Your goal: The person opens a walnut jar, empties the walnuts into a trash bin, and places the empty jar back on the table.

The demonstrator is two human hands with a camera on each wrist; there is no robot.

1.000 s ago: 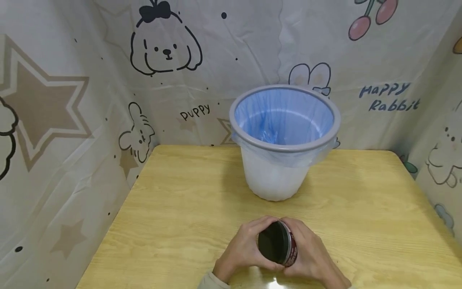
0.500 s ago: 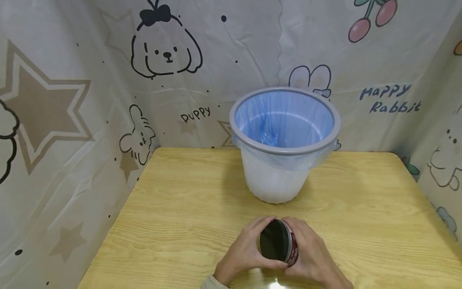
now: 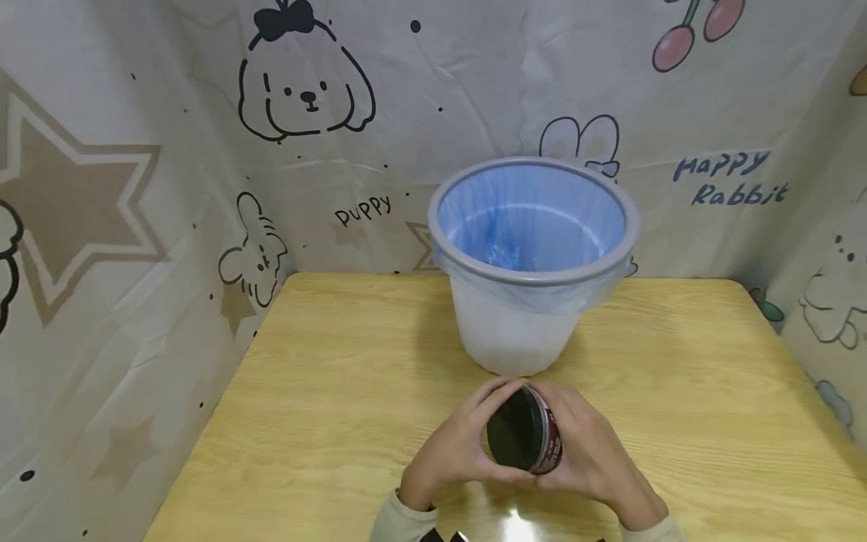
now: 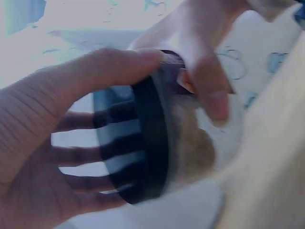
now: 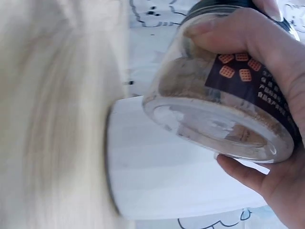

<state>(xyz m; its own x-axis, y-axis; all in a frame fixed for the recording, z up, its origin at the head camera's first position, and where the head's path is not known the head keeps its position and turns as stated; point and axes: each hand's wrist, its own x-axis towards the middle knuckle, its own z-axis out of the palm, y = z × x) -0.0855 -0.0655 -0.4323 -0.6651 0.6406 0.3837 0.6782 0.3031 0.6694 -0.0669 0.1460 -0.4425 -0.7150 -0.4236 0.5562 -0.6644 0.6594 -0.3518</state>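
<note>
Both grips are busy on one jar! The left grip (image 3: 457,444) is curled round the dark lid (image 3: 511,433), thumb across its rim, fingers spread round the other side. The right grip (image 3: 585,448) has the jar (image 5: 186,78) by its body, thumb laid along the clear wall, so it's a full two-handed hold.

And the jar itself? Right between the hands, tipped over, lid towards the left hand, at the near part of the desk (image 3: 325,421). The right wrist view gets a fine look at its round base, with brownish stuff clinging inside and a dark label (image 5: 243,71) showing little orange waffle shapes and pale lettering. Lid on the jar, no gap to be made out.

Just beyond the hands stands the white bin (image 3: 515,331), upright on the desk, grey rim on top, a blue bag (image 3: 542,226) lining it and folded over the outside. Behind it all, the printed cloth (image 3: 406,135): a puppy, a rabbit, cherries, stars. Pale sleeves (image 3: 403,518) sit at both wrists.
</note>
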